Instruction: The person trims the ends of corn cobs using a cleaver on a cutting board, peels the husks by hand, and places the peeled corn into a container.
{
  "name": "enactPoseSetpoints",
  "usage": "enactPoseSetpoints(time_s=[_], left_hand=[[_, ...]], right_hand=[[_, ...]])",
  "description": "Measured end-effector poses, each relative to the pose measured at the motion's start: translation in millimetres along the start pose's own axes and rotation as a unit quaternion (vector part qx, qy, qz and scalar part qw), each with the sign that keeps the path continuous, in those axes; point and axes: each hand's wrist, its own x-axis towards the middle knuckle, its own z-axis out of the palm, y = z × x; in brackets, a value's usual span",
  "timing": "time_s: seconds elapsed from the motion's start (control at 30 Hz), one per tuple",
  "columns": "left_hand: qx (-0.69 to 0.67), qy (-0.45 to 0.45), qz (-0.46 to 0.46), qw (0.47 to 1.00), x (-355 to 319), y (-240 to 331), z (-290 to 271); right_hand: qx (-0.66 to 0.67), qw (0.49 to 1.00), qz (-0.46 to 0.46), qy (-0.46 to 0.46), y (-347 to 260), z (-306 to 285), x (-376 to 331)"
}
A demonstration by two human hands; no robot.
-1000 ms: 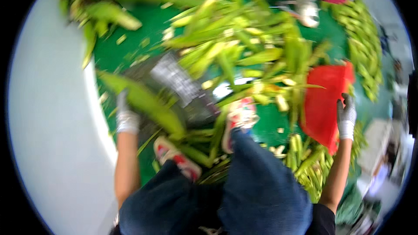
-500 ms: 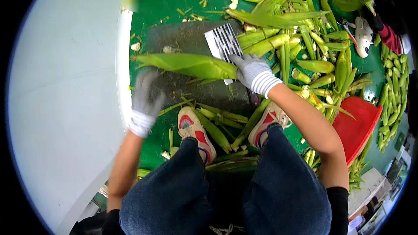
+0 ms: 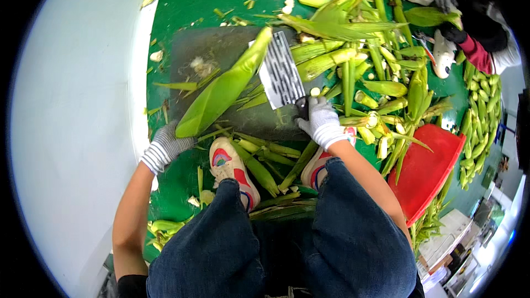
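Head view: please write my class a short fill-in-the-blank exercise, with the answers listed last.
The left hand holds the lower end of an ear of ____.
The right hand grips the knife by its black ____.
The floor is coloured ____.
Both hands are covered by striped-cuffed ____.

Answers: corn; handle; green; gloves.
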Motion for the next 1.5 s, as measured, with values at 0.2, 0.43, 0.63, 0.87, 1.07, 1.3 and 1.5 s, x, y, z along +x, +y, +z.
enactPoseSetpoints(time_s=[0.2,0.43,0.63,0.87,1.07,1.3,1.5], left_hand=[[-0.177,0.004,-0.173,0.969,-51.8,30.5,-14.8],[0.059,0.023,-0.115,0.991,-34.6,50.6,-40.4],[0.211,0.033,-0.066,0.975,-10.3,52.1,-47.5],[0.210,0.069,-0.012,0.975,13.1,56.5,-44.3],[0.001,0.056,-0.066,0.996,-20.4,0.6,-36.3],[-0.074,0.000,-0.009,0.997,-65.5,11.4,-25.8],[0.164,-0.005,0.086,0.983,-83.3,52.2,-54.9]], right_hand=[[0.494,0.811,0.080,-0.303,30.6,-7.5,12.6],[0.288,0.956,-0.054,0.028,-3.7,-53.3,-60.1],[0.340,0.910,-0.123,0.200,-62.1,-157.6,-23.7],[0.303,0.950,0.034,-0.069,-23.2,-8.9,88.2],[0.364,0.926,0.079,-0.062,-22.2,-16.8,42.8],[0.312,0.937,-0.120,0.097,-39.8,-57.3,11.7],[0.200,0.952,-0.174,-0.156,-52.1,-72.1,35.2]])
